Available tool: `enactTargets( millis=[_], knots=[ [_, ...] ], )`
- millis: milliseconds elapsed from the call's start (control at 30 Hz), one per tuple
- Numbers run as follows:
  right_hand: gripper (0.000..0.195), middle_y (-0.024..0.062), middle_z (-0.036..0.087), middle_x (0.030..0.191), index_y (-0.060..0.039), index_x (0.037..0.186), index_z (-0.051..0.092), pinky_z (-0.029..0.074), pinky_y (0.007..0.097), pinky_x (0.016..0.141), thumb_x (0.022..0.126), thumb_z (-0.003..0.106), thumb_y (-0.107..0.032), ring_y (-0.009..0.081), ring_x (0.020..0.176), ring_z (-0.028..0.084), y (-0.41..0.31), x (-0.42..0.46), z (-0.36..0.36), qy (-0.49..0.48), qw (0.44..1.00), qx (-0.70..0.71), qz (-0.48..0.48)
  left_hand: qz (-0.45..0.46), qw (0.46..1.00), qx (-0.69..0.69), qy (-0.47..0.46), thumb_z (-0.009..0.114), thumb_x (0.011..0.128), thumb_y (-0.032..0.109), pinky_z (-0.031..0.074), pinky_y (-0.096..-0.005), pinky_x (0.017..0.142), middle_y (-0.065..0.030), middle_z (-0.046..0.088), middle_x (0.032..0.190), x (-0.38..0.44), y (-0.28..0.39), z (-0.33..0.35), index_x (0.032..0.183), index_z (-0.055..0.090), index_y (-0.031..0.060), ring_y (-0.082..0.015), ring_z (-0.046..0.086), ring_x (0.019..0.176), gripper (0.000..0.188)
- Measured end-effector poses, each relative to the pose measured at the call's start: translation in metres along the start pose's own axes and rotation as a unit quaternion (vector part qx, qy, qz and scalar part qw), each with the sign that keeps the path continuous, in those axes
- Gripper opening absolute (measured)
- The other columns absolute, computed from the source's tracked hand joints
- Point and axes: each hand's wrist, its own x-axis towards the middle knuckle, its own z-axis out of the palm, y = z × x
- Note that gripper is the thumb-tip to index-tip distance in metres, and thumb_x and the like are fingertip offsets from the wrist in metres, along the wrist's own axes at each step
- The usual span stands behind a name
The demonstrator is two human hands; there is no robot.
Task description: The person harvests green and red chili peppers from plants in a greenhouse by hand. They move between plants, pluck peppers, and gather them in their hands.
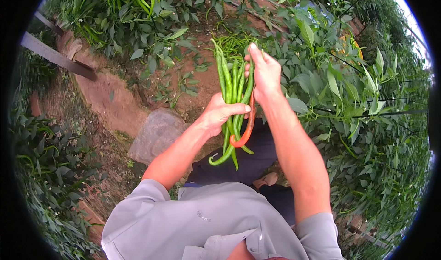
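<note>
My left hand [220, 112] is wrapped around a bunch of long green chili peppers [228, 84], its thumb laid across them. Their stems point away from me, and their tips hang over my dark trousers. One orange-red chili pepper [248, 131] lies along the right side of the bunch, its tip curled into a hook. My right hand [264, 69] grips the stem end of a green chili pepper [250, 76] at the bunch's right edge. Beyond the hands, a pile of thin green chili peppers [234, 45] lies low among the plants.
Leafy pepper plants [320, 81] crowd the right side, and more plants [137, 29] with hanging green peppers stand at the upper left. A large grey stone [158, 134] rests on bare soil [110, 101] left of my arm. A grey post [58, 55] juts in at the left.
</note>
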Motion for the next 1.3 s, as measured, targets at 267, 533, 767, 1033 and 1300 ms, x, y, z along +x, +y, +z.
enactTargets(
  millis=[267, 533, 767, 1033, 1300],
  knots=[
    [0.035, -0.0026, 0.052, 0.067, 0.0012, 0.084, 0.066, 0.04, 0.0294, 0.058, 0.102, 0.062, -0.029, 0.0063, 0.065, 0.043, 0.073, -0.021, -0.017, -0.027, 0.96, -0.26, -0.1, -0.028, 0.994, -0.018, 0.107, 0.077, 0.082, 0.002, 0.057, -0.0327, 0.069, -0.0068, 0.07, 0.089, -0.012, -0.024, -0.027, 0.107, 0.066, 0.0008, -0.0171, 0.068, 0.076, 0.027],
    [0.03, 0.0036, 0.064, 0.077, -0.0006, 0.1, 0.067, 0.054, 0.0249, 0.052, 0.106, 0.057, -0.029, 0.0099, 0.059, 0.062, -0.024, 0.0, -0.006, -0.045, 0.988, -0.115, -0.095, 0.039, 0.965, -0.016, 0.258, 0.079, 0.081, 0.005, 0.058, -0.0332, 0.072, -0.0056, 0.067, 0.092, -0.046, -0.021, -0.115, 0.122, 0.061, 0.0011, -0.018, 0.068, 0.079, 0.045],
    [0.028, 0.0122, 0.071, 0.101, 0.003, 0.112, 0.066, 0.062, 0.0322, 0.076, 0.107, 0.054, -0.022, 0.019, 0.083, 0.072, -0.057, -0.009, -0.008, -0.207, 0.951, -0.228, -0.012, 0.019, 0.961, -0.042, 0.274, 0.075, 0.083, 0.003, 0.058, -0.0344, 0.072, -0.0073, 0.065, 0.092, -0.069, -0.034, -0.143, 0.119, 0.058, 0.0026, -0.0213, 0.068, 0.078, 0.04],
    [0.029, 0.0133, 0.074, 0.092, 0.0002, 0.107, 0.066, 0.06, 0.0345, 0.082, 0.104, 0.056, -0.027, 0.0215, 0.085, 0.073, -0.193, 0.093, -0.018, -0.038, 0.916, -0.331, -0.225, 0.013, 0.966, -0.117, 0.23, 0.074, 0.083, 0.001, 0.059, -0.0375, 0.072, -0.0071, 0.066, 0.091, -0.061, -0.033, -0.133, 0.119, 0.057, 0.0044, -0.0232, 0.07, 0.078, 0.041],
    [0.07, 0.0262, 0.061, 0.137, 0.007, 0.138, 0.055, 0.045, 0.0396, 0.109, 0.09, 0.073, -0.041, 0.0329, 0.127, 0.06, -0.309, 0.151, -0.042, 0.169, 0.742, -0.418, -0.495, 0.013, 0.978, -0.101, 0.18, 0.077, 0.081, 0.001, 0.059, -0.0365, 0.072, -0.007, 0.068, 0.093, -0.028, -0.031, -0.1, 0.115, 0.061, 0.0048, -0.0226, 0.071, 0.077, 0.038]
  ],
)
